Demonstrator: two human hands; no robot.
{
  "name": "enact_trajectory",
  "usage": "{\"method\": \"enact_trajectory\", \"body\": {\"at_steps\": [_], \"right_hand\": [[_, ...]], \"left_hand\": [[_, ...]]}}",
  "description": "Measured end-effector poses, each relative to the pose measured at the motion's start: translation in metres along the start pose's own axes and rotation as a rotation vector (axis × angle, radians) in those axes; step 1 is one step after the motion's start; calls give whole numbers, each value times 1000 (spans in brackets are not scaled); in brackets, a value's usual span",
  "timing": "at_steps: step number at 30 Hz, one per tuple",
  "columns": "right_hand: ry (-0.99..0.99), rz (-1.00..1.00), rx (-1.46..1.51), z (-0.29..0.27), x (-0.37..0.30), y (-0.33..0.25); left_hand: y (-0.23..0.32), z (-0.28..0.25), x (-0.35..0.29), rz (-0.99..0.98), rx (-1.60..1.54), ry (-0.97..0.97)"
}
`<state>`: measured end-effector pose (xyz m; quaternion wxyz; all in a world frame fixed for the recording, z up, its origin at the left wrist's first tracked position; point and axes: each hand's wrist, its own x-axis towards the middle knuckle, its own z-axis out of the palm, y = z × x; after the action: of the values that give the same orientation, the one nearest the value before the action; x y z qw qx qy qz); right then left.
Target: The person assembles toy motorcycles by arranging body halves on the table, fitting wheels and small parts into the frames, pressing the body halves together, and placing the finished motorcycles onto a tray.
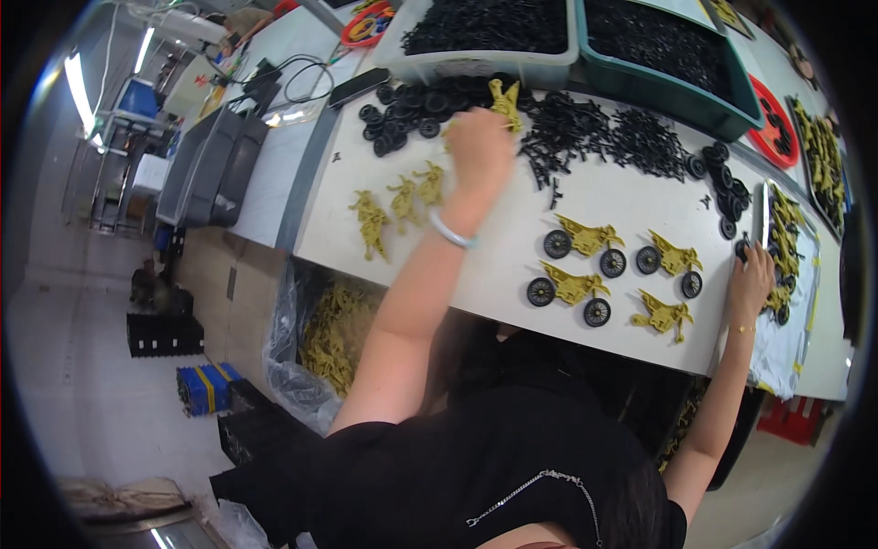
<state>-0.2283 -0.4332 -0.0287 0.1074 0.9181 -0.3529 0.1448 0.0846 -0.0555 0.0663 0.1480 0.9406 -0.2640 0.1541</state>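
My left hand (483, 151) is curled at the back of the white worktable, slightly blurred. A yellow toy motorcycle body (505, 102) stands against its fingers; what they grip is hidden. To its lower left lie three more yellow bodies (369, 224) without wheels. At the table's right edge, my right hand (752, 282) has its fingertips closed on a black toy wheel (742, 247). Between the hands, three yellow motorcycles (572, 285) have two black spoked wheels each. Near them is another yellow body (663, 316) with no wheels showing.
Loose black wheels (393, 128) and a heap of small black parts (567, 133) line the back. Behind them stand a whitish bin (476, 66) and a green bin (677, 98), both full of black parts. A bag of yellow bodies (334, 334) sits below the left edge.
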Motion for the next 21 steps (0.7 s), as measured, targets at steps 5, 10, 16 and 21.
{"method": "enact_trajectory", "body": {"at_steps": [5,10,16,21], "right_hand": [[-91,30,83,-19,-3,-9],[16,27,330,-42,-16,-12],[-125,31,1080,-84,-67,-29],[-230,16,1105,-121,-111,-66]], "left_hand": [[-165,-6,8,-489,327,123],[-228,14,-5,-454,-43,-48],[-170,-19,-21,-310,-560,221],[16,-44,-90,199,-687,-109]]}}
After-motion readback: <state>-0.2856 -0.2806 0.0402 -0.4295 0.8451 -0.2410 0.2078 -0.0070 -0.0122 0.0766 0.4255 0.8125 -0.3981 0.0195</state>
